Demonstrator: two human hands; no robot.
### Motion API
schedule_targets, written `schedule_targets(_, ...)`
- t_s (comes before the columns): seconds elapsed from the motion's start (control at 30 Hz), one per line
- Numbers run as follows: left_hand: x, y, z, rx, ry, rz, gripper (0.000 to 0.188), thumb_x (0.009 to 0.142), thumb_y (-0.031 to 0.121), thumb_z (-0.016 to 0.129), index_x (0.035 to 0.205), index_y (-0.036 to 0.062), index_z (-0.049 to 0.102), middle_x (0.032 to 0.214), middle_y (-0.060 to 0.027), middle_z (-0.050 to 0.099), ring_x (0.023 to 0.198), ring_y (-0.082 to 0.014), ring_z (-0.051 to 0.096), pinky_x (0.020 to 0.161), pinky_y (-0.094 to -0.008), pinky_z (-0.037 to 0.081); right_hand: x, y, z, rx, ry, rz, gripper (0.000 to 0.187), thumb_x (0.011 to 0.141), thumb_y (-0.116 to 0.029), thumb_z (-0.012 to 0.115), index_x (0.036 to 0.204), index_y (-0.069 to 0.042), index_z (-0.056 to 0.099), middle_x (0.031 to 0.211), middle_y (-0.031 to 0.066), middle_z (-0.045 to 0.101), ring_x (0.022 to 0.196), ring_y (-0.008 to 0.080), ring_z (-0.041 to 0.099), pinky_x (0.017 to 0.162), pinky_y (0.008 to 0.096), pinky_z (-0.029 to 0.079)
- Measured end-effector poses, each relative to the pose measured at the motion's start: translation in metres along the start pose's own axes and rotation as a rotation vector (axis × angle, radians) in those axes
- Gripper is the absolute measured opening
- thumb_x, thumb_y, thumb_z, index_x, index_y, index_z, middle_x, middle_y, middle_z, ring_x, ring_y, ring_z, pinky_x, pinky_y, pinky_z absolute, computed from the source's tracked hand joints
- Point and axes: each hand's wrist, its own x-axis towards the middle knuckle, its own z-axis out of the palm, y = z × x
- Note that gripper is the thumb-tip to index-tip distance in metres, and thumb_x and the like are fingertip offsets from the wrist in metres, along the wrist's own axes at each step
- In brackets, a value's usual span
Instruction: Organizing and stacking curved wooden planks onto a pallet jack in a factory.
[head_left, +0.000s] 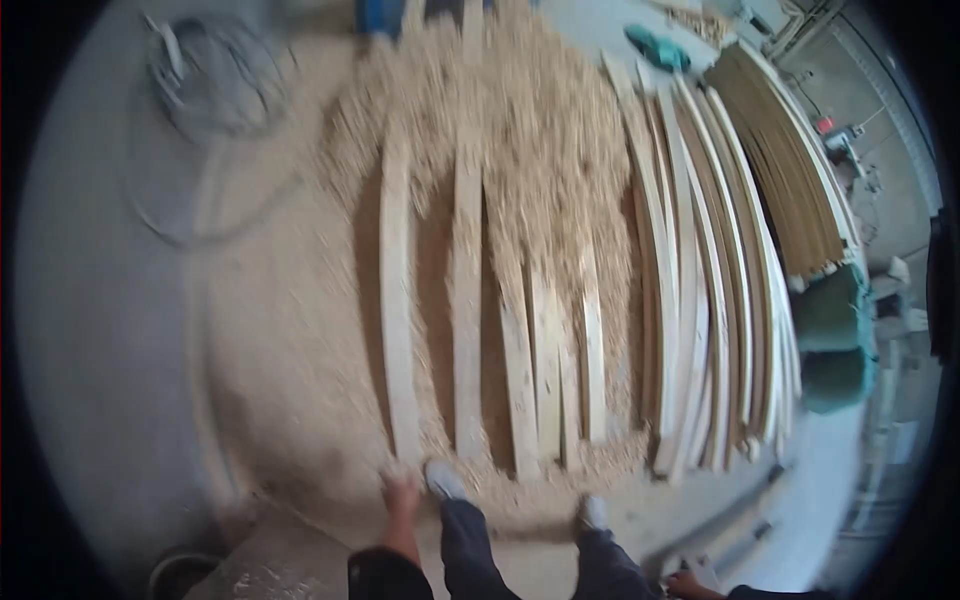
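Observation:
My left hand [402,495] reaches down to the near end of a long pale wooden board [397,300]. Motion blur smears its fingers, so whether it grips or only touches the board is unclear. Beside that board lies a second long board [467,330], and several shorter-looking strips [548,380] stick out of a big heap of wood shavings [540,130]. At the lower edge, right of my legs, my right hand [688,585] is partly in view next to a small pale piece [706,572]. The fingers there are too blurred to read.
A row of long wooden strips [715,300] lies to the right, with a stack of brown boards [785,160] beyond. Green bags [835,345] sit at the right. A coiled grey hose [215,75] rests at the far left. My shoes [445,480] stand at the board ends.

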Motion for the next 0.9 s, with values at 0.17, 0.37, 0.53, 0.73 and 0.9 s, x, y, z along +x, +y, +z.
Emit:
schedule_targets(0.17, 0.135, 0.117, 0.016, 0.107, 0.248, 0.106, 0.113, 0.081, 0.052, 0.077, 0.160, 0.0058, 0.011, 0.155, -0.0293, 0.032, 0.140, -0.0448, 0.040, 0.111, -0.0583, 0.037, -0.097, -0.152, 0.063, -0.151, -0.017, 0.010, 0.037, 0.093, -0.035, 0.067, 0.107, -0.002, 0.073, 0.082, 0.0123, 0.073, 0.077, 0.0170, 0.071, 0.072, 0.0352, 0.057)
schedule_targets(0.37, 0.174, 0.161, 0.027, 0.240, 0.274, 0.091, 0.110, 0.080, 0.049, 0.078, 0.159, 0.0042, 0.015, 0.152, -0.0271, 0.037, 0.138, -0.0466, 0.041, 0.113, -0.0527, 0.036, -0.058, -0.333, 0.099, 0.265, 0.215, -0.046, 0.027, 0.098, -0.020, 0.064, 0.114, 0.001, 0.070, 0.081, 0.0063, 0.070, 0.074, 0.0114, 0.066, 0.069, 0.0280, 0.055)
schedule_targets(0.53, 0.129, 0.133, -0.008, 0.188, 0.293, 0.256, 0.102, 0.081, 0.030, 0.078, 0.155, -0.0054, 0.018, 0.148, -0.0301, 0.042, 0.133, -0.0392, 0.049, 0.111, -0.0442, 0.041, -0.083, -0.366, 0.137, 0.218, 0.000, -0.287, 0.031, 0.096, -0.024, 0.067, 0.123, -0.008, 0.068, 0.092, 0.0109, 0.073, 0.083, 0.0156, 0.070, 0.075, 0.0314, 0.056)
schedule_targets(0.73, -0.049, 0.147, -0.054, -0.515, -0.538, 0.345, 0.068, 0.085, 0.029, 0.074, 0.141, -0.0003, 0.048, 0.120, -0.0139, 0.066, 0.106, -0.0285, 0.066, 0.097, -0.0419, 0.050, -0.103, -0.397, 0.108, -0.239, 0.235, -0.886, 0.067, 0.082, -0.044, 0.079, 0.136, -0.010, 0.058, 0.125, 0.0224, 0.063, 0.117, 0.0414, 0.060, 0.097, 0.0489, 0.051)
schedule_targets(0.9, -0.248, 0.172, -0.050, -1.130, -1.257, 0.574, 0.058, 0.087, 0.031, 0.075, 0.134, 0.0044, 0.055, 0.125, -0.0066, 0.063, 0.117, -0.0224, 0.059, 0.105, -0.0390, 0.043, -0.154, -0.401, 0.020, 0.425, -0.039, -0.893, 0.104, 0.079, -0.046, 0.082, 0.156, -0.003, 0.027, 0.147, 0.0275, 0.047, 0.136, 0.0361, 0.049, 0.110, 0.0439, 0.042)
